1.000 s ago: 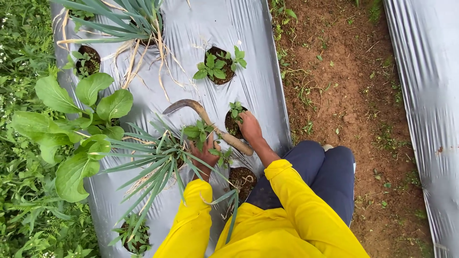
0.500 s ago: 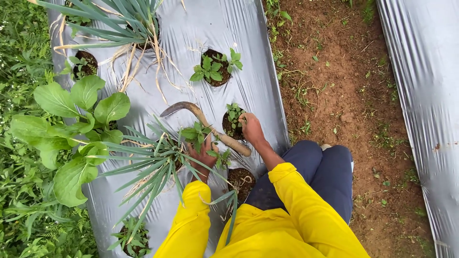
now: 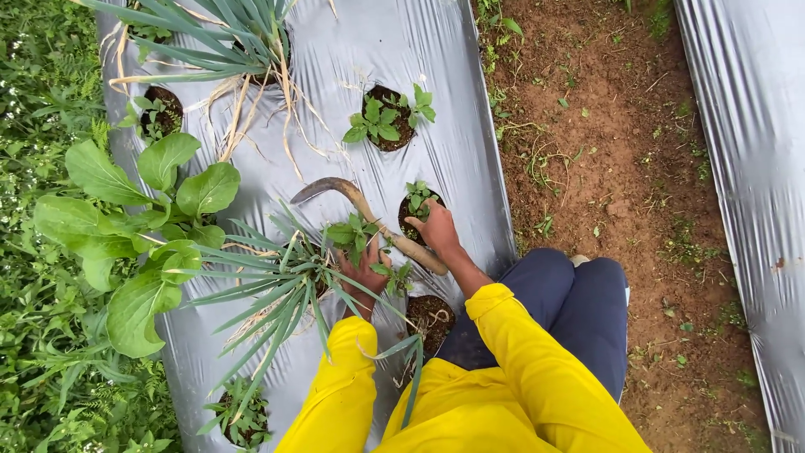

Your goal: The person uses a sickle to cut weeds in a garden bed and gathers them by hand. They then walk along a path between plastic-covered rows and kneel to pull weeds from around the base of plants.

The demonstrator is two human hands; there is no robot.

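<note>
A person in yellow sleeves is crouching over a silver mulch sheet (image 3: 436, 50) beside a strip of bare brown soil (image 3: 604, 151). The right hand (image 3: 436, 231) is reaching into a planting hole (image 3: 417, 214), fingers pinched together around the small weeds (image 3: 417, 195) growing there. The left hand (image 3: 363, 270) is closing on a leafy sprig (image 3: 352, 233) near a spiky-leaved plant (image 3: 281, 281). A curved sickle (image 3: 369, 218) with a wooden handle is lying on the sheet between the two hands, touching neither clearly. Broad-leaved greens (image 3: 134, 218) are spreading at left.
</note>
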